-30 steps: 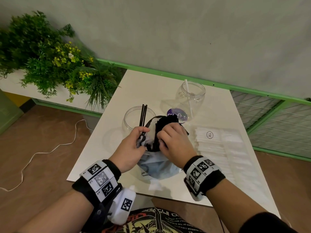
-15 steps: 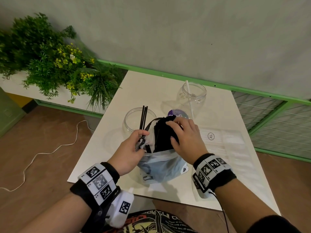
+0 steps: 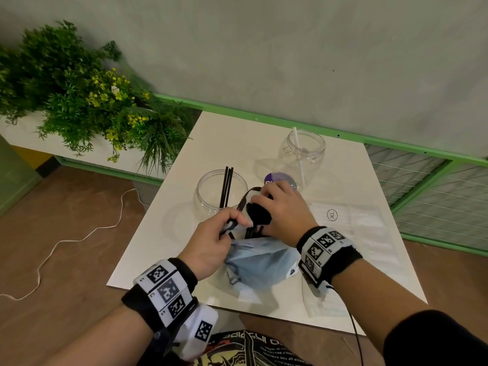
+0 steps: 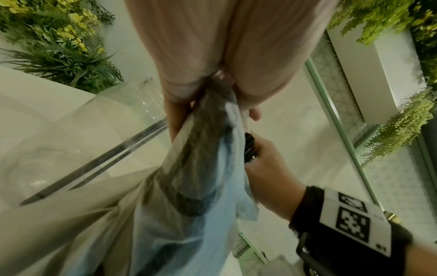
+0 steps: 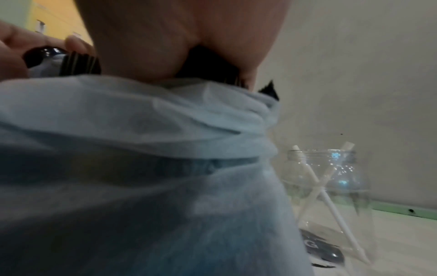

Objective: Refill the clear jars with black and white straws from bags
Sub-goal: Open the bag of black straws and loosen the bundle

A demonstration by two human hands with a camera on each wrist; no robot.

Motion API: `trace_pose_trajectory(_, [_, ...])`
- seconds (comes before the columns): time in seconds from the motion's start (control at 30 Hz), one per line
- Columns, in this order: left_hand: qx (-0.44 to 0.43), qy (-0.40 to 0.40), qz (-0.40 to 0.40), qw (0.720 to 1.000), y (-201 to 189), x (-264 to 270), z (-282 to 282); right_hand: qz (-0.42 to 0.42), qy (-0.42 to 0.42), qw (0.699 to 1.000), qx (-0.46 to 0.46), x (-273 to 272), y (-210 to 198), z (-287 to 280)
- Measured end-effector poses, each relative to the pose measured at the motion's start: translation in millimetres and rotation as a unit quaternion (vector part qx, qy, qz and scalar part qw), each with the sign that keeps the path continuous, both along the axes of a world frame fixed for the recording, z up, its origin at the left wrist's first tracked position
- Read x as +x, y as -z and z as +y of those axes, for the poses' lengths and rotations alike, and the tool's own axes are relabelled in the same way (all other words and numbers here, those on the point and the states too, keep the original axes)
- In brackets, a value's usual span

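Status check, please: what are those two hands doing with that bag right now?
Left hand grips the bag rim. Right hand grips black straws in bag. Near jar holds few. Nothing blocking.

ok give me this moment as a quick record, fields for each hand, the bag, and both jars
left hand: pinches the bag's rim
right hand: grips the bunch of black straws at the bag mouth
bag: pale blue, on the white table, open at top
near jar: a few black straws inside, leaning
far jar: white straws inside
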State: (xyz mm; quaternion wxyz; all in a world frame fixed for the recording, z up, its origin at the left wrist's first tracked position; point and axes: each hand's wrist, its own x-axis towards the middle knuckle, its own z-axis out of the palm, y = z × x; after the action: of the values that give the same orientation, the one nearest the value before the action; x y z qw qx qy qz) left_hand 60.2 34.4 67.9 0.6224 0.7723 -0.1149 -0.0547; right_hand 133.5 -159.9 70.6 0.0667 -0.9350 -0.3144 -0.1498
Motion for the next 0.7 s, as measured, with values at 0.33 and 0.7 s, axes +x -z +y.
trace_pose_trajectory(0.33, [0.013,-0.032,0.072,0.997,7,11,5,-0.030,0.083,0.996,0.023,-1,-1,-12])
trace_pose_trajectory(0.7, [0.065,-0.042,0.093,0.993,9,17,11,-0.010,0.050,0.955,0.293,-66,21,-26])
